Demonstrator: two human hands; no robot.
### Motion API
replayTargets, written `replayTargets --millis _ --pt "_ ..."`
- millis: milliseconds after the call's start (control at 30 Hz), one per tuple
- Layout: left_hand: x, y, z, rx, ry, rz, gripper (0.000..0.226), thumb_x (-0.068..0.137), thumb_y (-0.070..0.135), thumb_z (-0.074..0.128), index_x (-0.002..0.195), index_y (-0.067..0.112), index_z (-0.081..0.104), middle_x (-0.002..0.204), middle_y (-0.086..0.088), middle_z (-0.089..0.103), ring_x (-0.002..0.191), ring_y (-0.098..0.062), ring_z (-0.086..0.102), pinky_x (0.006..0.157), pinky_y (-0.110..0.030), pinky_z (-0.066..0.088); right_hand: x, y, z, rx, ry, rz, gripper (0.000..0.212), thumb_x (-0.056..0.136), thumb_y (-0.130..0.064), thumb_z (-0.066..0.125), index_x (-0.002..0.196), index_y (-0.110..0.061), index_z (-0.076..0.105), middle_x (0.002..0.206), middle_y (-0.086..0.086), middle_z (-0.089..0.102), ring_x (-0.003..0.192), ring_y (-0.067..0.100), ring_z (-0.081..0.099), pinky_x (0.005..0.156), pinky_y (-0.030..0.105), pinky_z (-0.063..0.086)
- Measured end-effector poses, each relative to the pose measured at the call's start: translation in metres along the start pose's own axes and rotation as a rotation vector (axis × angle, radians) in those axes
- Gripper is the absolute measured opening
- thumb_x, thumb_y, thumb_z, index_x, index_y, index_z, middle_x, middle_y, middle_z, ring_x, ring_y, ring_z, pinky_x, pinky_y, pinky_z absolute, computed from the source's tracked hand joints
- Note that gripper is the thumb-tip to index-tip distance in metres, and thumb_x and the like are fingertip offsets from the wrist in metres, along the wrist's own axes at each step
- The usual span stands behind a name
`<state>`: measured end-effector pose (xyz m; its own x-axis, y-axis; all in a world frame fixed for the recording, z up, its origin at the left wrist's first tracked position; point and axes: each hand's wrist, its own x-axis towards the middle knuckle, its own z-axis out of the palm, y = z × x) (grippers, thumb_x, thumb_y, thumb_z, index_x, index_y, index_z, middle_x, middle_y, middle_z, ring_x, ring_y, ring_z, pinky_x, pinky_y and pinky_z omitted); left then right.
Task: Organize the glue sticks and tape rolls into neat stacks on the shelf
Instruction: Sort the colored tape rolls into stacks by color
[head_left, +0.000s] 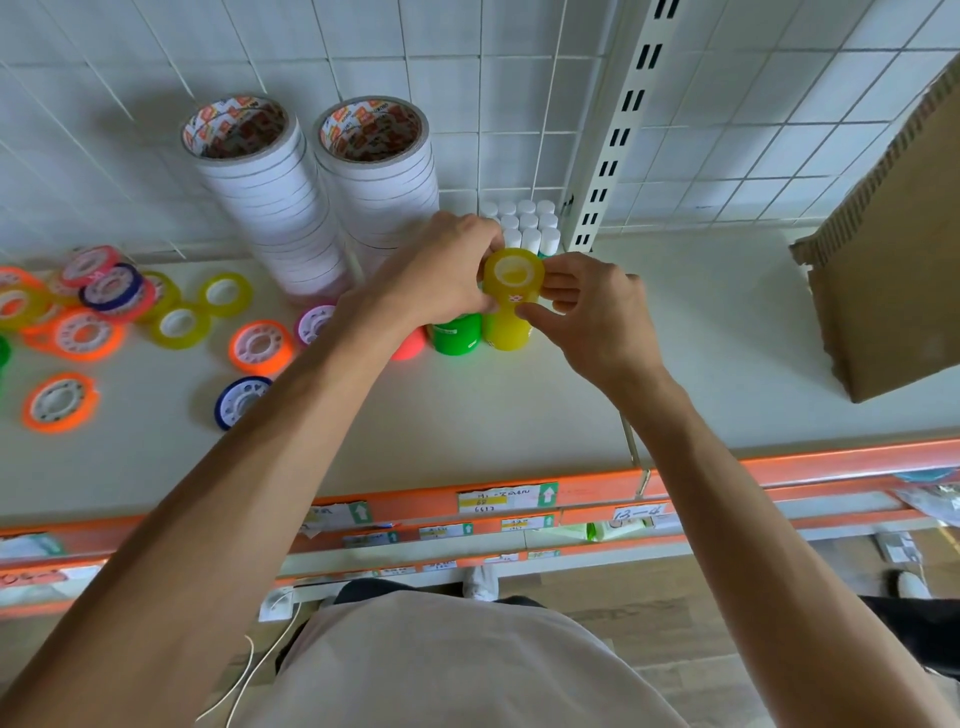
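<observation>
At the centre of the frame a yellow tape stack on the shelf is pinched at its top roll by the left hand and the right hand, fingers curled round it. A green stack touches its left side. Behind it, white-capped glue sticks are crowded; two tall white tape stacks stand upper left. Loose coloured rolls are scattered at left, and a cardboard box is seen at right.
</observation>
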<state>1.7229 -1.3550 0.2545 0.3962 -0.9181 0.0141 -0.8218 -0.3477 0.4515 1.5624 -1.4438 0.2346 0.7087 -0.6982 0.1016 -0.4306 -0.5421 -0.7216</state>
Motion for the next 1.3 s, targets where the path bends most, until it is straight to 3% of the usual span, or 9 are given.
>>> replayTargets --millis 100,233,467,633,733,833,1067,1300 --pt "-0.005 0.0 -0.008 0.025 -0.026 -0.001 0.063 0.065 0.021 0.091 0.12 0.011 0.061 0.112 -0.006 0.071 0.099 -0.025 0.067 0.089 -0.043 0.054 -0.003 -0.004 -0.01 -0.115 -0.056 0.022 0.063 0.073 -0.034 0.088 0.125 -0.008 0.063 0.113 0.008 0.072 0.105 0.02 0.067 0.095 0.037 0.053" --pt "-0.032 -0.004 -0.032 0.058 0.005 0.045 0.067 0.071 0.026 0.088 0.128 0.011 0.057 0.121 -0.009 0.066 0.107 -0.026 0.062 0.092 -0.043 0.049 -0.018 -0.021 -0.029 -0.3 -0.051 -0.091 0.064 0.075 -0.04 0.084 0.127 -0.012 0.058 0.118 0.009 0.069 0.109 0.031 0.064 0.089 0.049 0.053" --pt "-0.112 -0.031 -0.037 0.136 0.102 0.112 0.06 0.071 0.03 0.085 0.126 0.02 0.063 0.112 0.0 0.067 0.097 -0.029 0.065 0.076 -0.039 0.054 -0.034 -0.072 -0.003 -0.524 -0.131 -0.326 0.057 0.083 -0.046 0.072 0.131 -0.023 0.052 0.121 -0.002 0.064 0.105 0.03 0.061 0.073 0.036 0.045" --pt "-0.173 -0.085 -0.037 0.163 0.158 -0.03 0.059 0.073 0.035 0.085 0.126 0.019 0.063 0.122 0.002 0.066 0.103 -0.026 0.065 0.078 -0.038 0.057 -0.039 -0.102 0.056 -0.494 -0.265 -0.456 0.058 0.084 -0.047 0.07 0.133 -0.024 0.051 0.125 -0.003 0.063 0.108 0.029 0.061 0.073 0.038 0.049" --pt "-0.214 -0.12 -0.044 0.111 0.185 -0.157 0.055 0.076 0.032 0.082 0.125 0.019 0.062 0.124 0.001 0.064 0.107 -0.025 0.064 0.083 -0.039 0.055 -0.04 -0.127 0.1 -0.497 -0.33 -0.537 0.058 0.085 -0.046 0.069 0.135 -0.023 0.05 0.128 -0.001 0.061 0.109 0.031 0.059 0.068 0.036 0.041" --pt "-0.255 -0.152 -0.054 0.085 0.171 -0.264 0.053 0.078 0.04 0.07 0.124 0.015 0.063 0.125 -0.002 0.063 0.112 -0.024 0.062 0.091 -0.039 0.052 -0.044 -0.154 0.147 -0.441 -0.41 -0.555 0.055 0.086 -0.043 0.066 0.135 -0.024 0.05 0.13 0.001 0.06 0.111 0.031 0.06 0.072 0.038 0.047" --pt "-0.319 -0.223 -0.09 0.075 0.144 -0.386 0.048 0.081 0.027 0.08 0.124 0.015 0.063 0.126 -0.004 0.062 0.116 -0.027 0.058 0.093 -0.044 0.051 -0.058 -0.213 0.242 -0.373 -0.552 -0.521 0.061 0.09 -0.046 0.065 0.141 -0.018 0.048 0.137 0.004 0.056 0.124 0.027 0.054 0.093 0.042 0.05" --pt "-0.342 -0.308 -0.109 0.105 0.216 -0.448 0.051 0.077 0.026 0.081 0.123 0.013 0.064 0.117 -0.007 0.061 0.108 -0.031 0.057 0.091 -0.041 0.047 -0.056 -0.255 0.321 -0.397 -0.522 -0.44 0.059 0.089 -0.039 0.068 0.137 -0.011 0.048 0.14 0.01 0.052 0.125 0.031 0.05 0.098 0.041 0.045"
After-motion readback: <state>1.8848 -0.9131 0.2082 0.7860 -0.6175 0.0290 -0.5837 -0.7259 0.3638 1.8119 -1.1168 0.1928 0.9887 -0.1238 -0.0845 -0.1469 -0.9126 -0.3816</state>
